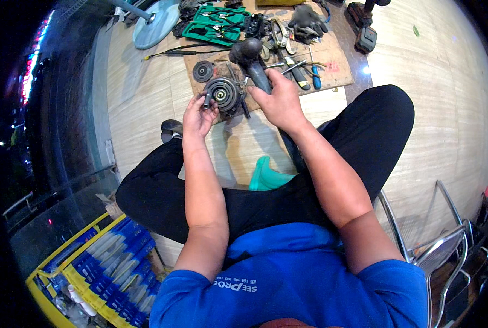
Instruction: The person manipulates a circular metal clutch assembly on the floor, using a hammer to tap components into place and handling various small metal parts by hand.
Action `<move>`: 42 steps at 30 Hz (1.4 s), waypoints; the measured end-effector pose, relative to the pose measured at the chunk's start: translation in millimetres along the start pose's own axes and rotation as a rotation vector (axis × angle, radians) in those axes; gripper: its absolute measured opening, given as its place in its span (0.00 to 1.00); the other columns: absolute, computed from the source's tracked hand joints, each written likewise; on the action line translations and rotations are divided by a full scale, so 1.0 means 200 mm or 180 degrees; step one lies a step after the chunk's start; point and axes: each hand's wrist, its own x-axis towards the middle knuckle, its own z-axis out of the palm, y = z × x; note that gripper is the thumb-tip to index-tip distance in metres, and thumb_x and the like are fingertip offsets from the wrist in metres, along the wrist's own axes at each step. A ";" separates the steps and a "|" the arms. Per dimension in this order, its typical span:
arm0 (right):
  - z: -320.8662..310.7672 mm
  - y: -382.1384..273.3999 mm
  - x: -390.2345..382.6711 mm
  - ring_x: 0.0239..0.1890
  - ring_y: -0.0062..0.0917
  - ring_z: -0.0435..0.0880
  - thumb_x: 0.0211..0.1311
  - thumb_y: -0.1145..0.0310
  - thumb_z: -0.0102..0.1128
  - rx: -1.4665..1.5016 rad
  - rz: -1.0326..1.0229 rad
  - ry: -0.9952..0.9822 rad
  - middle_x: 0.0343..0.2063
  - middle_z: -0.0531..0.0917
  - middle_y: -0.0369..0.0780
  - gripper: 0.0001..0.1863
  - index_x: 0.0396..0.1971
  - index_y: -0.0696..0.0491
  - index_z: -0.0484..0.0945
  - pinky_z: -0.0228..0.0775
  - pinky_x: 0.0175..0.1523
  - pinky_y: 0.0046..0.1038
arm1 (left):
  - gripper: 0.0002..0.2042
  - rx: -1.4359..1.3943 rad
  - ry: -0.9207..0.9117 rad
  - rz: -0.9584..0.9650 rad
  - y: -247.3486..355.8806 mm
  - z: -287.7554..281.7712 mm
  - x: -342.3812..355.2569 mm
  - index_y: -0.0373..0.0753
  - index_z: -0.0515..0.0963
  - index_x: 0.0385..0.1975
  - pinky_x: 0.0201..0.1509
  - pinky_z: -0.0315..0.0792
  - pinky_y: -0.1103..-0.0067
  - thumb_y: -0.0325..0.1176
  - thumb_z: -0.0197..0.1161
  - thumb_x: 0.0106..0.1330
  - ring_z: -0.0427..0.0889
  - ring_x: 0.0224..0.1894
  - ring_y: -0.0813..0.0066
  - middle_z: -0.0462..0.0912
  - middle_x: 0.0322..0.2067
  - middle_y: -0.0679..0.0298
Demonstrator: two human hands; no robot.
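Note:
My right hand (281, 101) is wrapped round the handle of a black mallet (247, 52), its thick rounded head raised at the far end. Left of it, my left hand (199, 117) has its fingers closed on a short dark metal rod (207, 100), held upright against the near left side of a round grooved pulley (222, 93). The pulley sits on a greasy metal machine body, partly hidden under it. A separate dark ring-shaped disc (202, 71) lies flat just beyond my left hand.
Under the parts lies a stained cardboard sheet (331, 49). Beyond are a green tool case (214, 24), dark gloves (308, 24), a blue-handled screwdriver (316, 76) and a cordless power tool (362, 27). A green plastic stool (266, 176) shows between my legs; a metal chair (446, 246) stands right.

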 end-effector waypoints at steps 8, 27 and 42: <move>-0.01 -0.02 0.00 0.23 0.25 0.74 0.52 0.64 0.69 0.0076 0.0035 -0.0003 0.21 0.77 0.44 0.17 0.33 0.61 0.75 0.69 0.32 0.31 | 0.15 0.0317 0.0007 0.0565 -0.05 0.00 0.00 0.44 0.69 0.51 0.37 0.79 0.71 0.22 0.56 0.66 0.82 0.35 0.64 0.81 0.36 0.54; -0.03 -0.02 0.00 0.24 0.22 0.75 0.53 0.66 0.69 0.0247 0.0146 -0.0023 0.21 0.79 0.42 0.16 0.34 0.61 0.77 0.69 0.32 0.29 | 0.11 0.3023 0.1048 0.1848 -0.13 0.13 0.15 0.34 0.80 0.40 0.36 0.72 0.83 0.23 0.68 0.57 0.78 0.31 0.83 0.84 0.31 0.67; 0.09 0.12 0.05 0.31 0.44 0.82 0.51 0.64 0.67 -0.0173 0.0256 -0.0185 0.26 0.81 0.52 0.16 0.35 0.60 0.77 0.72 0.37 0.39 | 0.13 0.3433 0.0771 0.2204 -0.17 0.06 0.22 0.39 0.82 0.42 0.46 0.74 0.80 0.21 0.66 0.56 0.83 0.39 0.79 0.86 0.35 0.64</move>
